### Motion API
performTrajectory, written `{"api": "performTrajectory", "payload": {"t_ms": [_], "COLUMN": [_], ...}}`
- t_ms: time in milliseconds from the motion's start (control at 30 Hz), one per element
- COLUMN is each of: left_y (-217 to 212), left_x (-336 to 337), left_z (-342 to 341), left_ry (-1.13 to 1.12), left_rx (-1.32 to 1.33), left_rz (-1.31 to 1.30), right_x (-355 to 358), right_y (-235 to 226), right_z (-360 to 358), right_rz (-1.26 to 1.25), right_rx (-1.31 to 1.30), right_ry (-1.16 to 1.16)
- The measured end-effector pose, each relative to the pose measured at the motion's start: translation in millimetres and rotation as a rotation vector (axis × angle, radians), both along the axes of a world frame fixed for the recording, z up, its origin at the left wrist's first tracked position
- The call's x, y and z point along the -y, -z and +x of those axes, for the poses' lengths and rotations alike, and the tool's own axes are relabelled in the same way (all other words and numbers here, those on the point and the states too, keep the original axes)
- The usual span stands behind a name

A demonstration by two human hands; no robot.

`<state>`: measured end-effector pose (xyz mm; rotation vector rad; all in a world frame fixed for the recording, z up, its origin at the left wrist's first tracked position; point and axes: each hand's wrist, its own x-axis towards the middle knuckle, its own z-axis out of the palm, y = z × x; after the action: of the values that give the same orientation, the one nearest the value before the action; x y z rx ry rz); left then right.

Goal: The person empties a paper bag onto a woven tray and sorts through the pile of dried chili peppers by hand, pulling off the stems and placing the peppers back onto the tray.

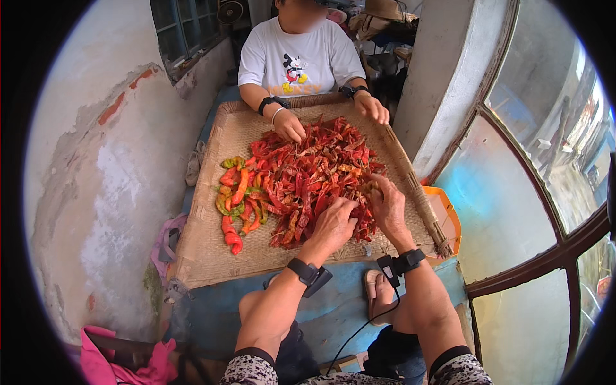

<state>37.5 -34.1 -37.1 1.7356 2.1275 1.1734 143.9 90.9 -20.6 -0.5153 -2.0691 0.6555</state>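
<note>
A heap of dried red chili peppers [308, 170] covers the middle of a woven bamboo tray [205, 256]. My left hand [332, 223] rests at the near side of the heap, its fingers curled down among the chilies; what they grip is hidden. Just to its right, my right hand [389, 208] bends its fingers over the heap's right edge, closed around a dried chili pepper [367, 187] with a yellowish tint. Fresher, plump peppers [236, 192] in red, orange and green lie in a separate group on the left.
Across the tray, a person in a white T-shirt [269, 54] has one hand [290, 126] in the chilies and another hand [372, 107] on the rim. An orange-rimmed container [454, 218] stands at the right, beside framed glass panes [500, 199]. Pink cloth [122, 359] lies lower left.
</note>
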Motion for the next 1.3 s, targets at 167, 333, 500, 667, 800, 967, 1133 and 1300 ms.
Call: {"api": "performTrajectory", "payload": {"t_ms": [167,333,500,667,800,967,1133,1300], "left_y": [-20,-30,-33,-35,-22,1,5,3], "left_x": [0,14,20,22,13,-4,-2,8], "left_z": [-12,-25,-40,-46,-35,-9,-10,-17], "left_ry": [-0.054,-0.159,-0.279,-0.347,-0.229,-0.100,-0.167,-0.170], "left_rx": [-0.067,-0.077,-0.082,-0.262,-0.549,-0.663,-0.710,-0.709], "left_rz": [0.055,0.152,0.233,0.207,0.176,0.120,0.026,-0.085], "right_x": [-35,-43,-52,-66,-49,-33,-15,-12], "right_y": [2,-8,-18,-11,-12,25,35,22], "right_z": [20,39,66,106,81,32,6,2], "right_rz": [0.174,0.135,0.232,0.145,0.304,0.213,0.070,0.012], "right_rx": [0.045,0.063,-0.009,0.437,0.232,0.288,0.591,0.551], "right_ry": [0.109,0.283,0.527,0.837,0.531,0.128,0.210,0.224]}}
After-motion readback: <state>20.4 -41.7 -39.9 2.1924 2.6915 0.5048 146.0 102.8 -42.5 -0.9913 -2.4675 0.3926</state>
